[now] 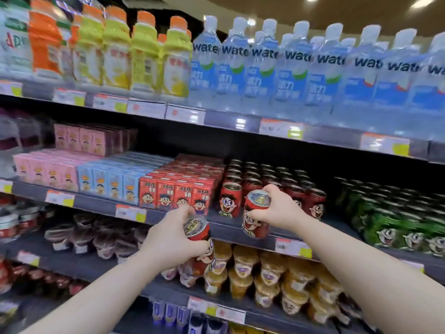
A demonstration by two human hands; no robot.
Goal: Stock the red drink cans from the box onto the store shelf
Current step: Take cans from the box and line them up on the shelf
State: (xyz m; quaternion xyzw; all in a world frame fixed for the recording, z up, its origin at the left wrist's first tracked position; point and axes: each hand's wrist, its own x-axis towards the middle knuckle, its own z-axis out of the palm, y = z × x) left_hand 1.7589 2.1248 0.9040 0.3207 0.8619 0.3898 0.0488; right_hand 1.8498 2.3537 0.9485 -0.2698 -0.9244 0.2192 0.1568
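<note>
- Step in hand, as I judge it: placing. Both hands already carry cans up to the shelf (pixel 96 204); the box is not in view.
- The right hand (pixel 281 209) grips the right can (pixel 255 216) from the side, fingers curled round its body. This can is in the air just before the shelf edge, a little tilted, with its top toward the camera.
- The left hand (pixel 168 239) wraps the left can (pixel 199 233) in the same way. It is lower and more to the left, tilted, in front of the shelf below.
- Next move, I think: lift the right can over the edge and set it upright in the near row, just right of the front can (pixel 230 200). It should not knock that can. The left can would follow.
- Count: two cans in the hands, one in each.
- The shelf cans (pixel 265 179) stand in several rows that go far back. They are blurred and partly hidden, so I cannot count them exactly.
- To the left, the red cartons (pixel 178 192) show four faces in the near row.
</note>
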